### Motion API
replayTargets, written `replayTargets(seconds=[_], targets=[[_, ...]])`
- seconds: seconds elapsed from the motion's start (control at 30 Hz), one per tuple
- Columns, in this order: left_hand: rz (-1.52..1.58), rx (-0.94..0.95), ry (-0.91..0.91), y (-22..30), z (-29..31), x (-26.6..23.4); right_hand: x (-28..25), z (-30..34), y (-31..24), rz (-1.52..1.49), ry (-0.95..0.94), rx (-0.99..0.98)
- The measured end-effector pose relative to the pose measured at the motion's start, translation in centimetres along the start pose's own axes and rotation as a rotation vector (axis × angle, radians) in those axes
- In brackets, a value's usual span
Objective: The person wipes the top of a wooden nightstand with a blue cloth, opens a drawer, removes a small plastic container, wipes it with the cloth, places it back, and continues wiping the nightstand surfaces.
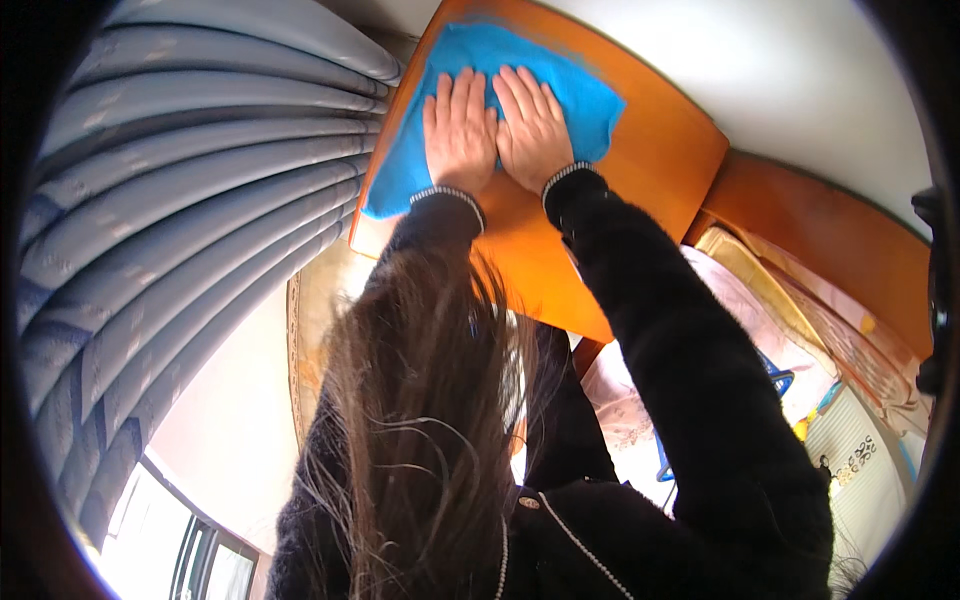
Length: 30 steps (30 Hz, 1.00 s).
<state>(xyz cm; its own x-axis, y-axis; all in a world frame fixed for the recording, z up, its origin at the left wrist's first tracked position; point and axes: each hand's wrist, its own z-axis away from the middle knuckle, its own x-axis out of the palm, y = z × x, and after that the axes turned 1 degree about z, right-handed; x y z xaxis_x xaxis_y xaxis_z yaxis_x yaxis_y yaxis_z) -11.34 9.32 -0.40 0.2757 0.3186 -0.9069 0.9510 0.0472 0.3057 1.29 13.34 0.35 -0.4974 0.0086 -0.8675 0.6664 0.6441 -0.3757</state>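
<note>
My left hand [461, 140] and right hand [534, 135] lie palm-down, side by side, on the blue cloth [585, 98]. Fingers [460, 92] straight, slightly apart, gripping nothing. Cloth lies spread over the far part of the orange-brown desk [645, 165]. Grey-blue curtain [210, 190] along the desk's left; pink fabric [740, 297] beyond my right sleeve [680, 310].

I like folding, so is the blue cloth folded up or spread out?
Spread out: the blue cloth lies wide across the wooden surface, the left hand and right hand flat on it.
</note>
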Motion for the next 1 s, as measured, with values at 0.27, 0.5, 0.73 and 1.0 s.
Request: replayTargets(seconds=[0.27,0.5,0.73,1.0], targets=[[0.126,-0.033,-0.413,3.8,14.6,-4.2,-3.2,14.7,-7.5,0.034,-0.312,0.216],[0.162,0.046,-0.292,3.6,15.5,-4.4,-3.0,16.4,-8.0,0.042,-0.334,0.196],[0.072,0.106,-0.252,1.5,7.0,-2.8,-1.9,8.4,-3.9,0.016,-0.207,0.102],[0.09,0.105,-0.142,-0.4,-1.5,-0.3,-0.7,-0.3,0.7,0.002,-0.167,0.016]])
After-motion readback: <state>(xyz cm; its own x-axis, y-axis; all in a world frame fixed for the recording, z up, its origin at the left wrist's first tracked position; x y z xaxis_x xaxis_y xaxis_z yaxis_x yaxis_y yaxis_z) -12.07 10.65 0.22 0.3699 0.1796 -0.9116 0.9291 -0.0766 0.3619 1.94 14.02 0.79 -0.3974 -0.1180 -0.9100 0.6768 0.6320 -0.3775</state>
